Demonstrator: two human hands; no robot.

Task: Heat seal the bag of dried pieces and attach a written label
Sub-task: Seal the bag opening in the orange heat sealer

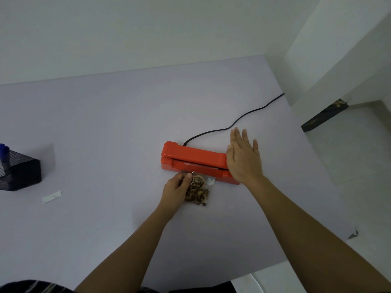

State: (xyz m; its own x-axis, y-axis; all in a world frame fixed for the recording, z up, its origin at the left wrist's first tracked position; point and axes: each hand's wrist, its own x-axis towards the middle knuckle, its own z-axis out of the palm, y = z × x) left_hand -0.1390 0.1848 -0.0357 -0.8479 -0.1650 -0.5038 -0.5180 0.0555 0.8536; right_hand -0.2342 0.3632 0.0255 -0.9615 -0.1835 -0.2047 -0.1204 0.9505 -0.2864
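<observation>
table (105, 123): big pale lilac surface, everything's sitting on it
heat sealer (194, 159): orange, lying across the middle of the table, black cord (232, 123) snaking off the back toward the wall
right hand (243, 159): fingers spread out flat, palm down over the sealer's right end, not gripping anything
left hand (177, 188): fingers pinching the bag's left side near the top
mesh organizer (21, 172): black, far left edge, something blue poking out of it
bag (197, 190): clear, full of brownish dried pieces, lying just in front of the sealer with its top edge at the slot
label (51, 197): small white strip, left of the bag, well apart, near the organizer
</observation>
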